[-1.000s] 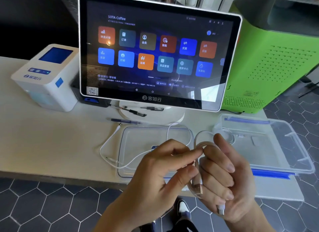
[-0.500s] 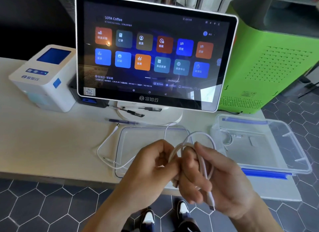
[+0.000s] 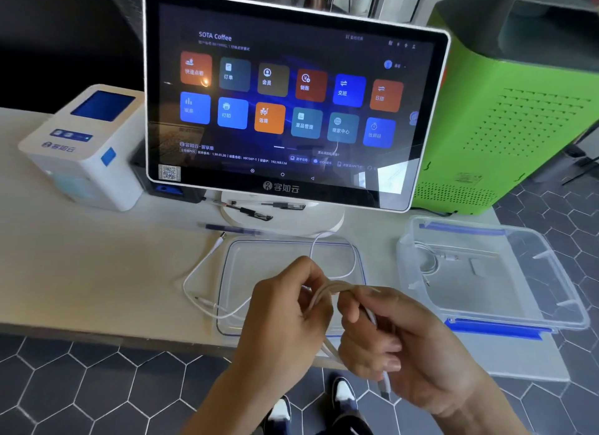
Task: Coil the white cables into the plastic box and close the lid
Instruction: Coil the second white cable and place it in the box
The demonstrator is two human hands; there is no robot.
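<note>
Left hand (image 3: 288,308): fingers curled, pinching the gathered loops of the white cable (image 3: 327,292) at their top.
Right hand (image 3: 398,347): fingers curled round the same bundle, a plug end hanging below the palm.
Change: a second ago the loop was wide and open over the fingers; now it is drawn into a tight, narrow bundle between both hands.
Meaning: this cable looks nearly coiled and about ready to go in the box.
Loose tail: still trails across the lid (image 3: 291,263) and onto the desk (image 3: 97,266).
Plastic box (image 3: 551,308): open, to the right, with one coiled cable (image 3: 428,259) already inside.
Remaining: finish the tail, place the coil, fit the lid.
</note>
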